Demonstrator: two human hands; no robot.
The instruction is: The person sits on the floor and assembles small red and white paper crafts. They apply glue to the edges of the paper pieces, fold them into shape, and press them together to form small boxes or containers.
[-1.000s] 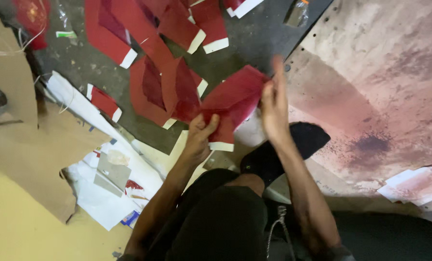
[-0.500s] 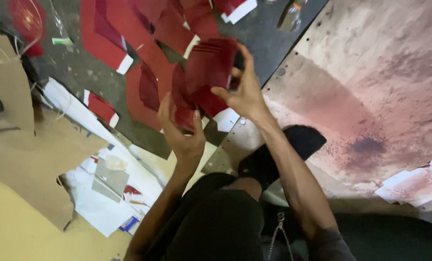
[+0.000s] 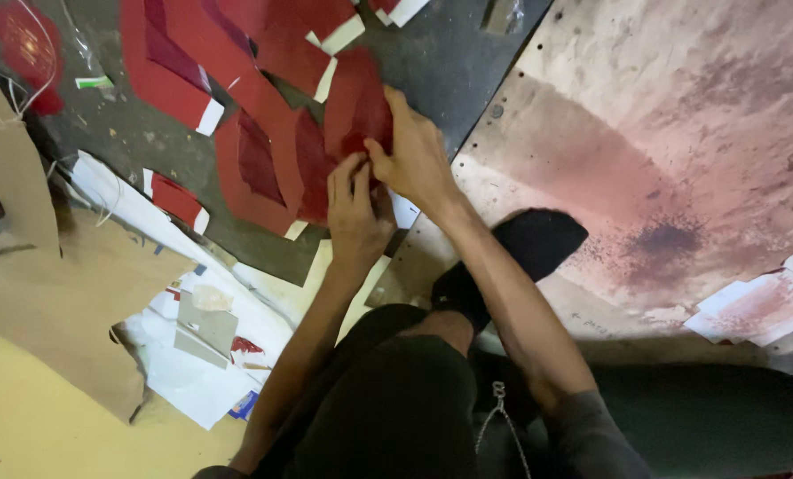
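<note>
Knees in dark trousers (image 3: pixel 396 399) fill the bottom of the view, w/ a foot in a black sock (image 3: pixel 520 253) just beyond, resting on a stained board (image 3: pixel 680 133) to the right. Pale cardboard (image 3: pixel 50 302) and white paper scraps (image 3: pixel 192 372) lie bottom left. Both forearms reach up from the lap to a dark red sheet (image 3: pixel 356 111) lying on the dark floor (image 3: pixel 449 53). Left hand (image 3: pixel 356 213) lies mostly flat, fingers together & extended, tips pressing on the sheet's lower edge; no real grip visible. Right hand (image 3: pixel 414 160) is just beside it, touching it, fingers curled over the sheet's right side, thumb & forefinger pinched at the edge. Beyond and to the left, more red cut pieces (image 3: pixel 236 106) overlap, some w/ white strips (image 3: pixel 210 115) at the ends. Far top left: a red blotch (image 3: pixel 28 53) on the floor.
</note>
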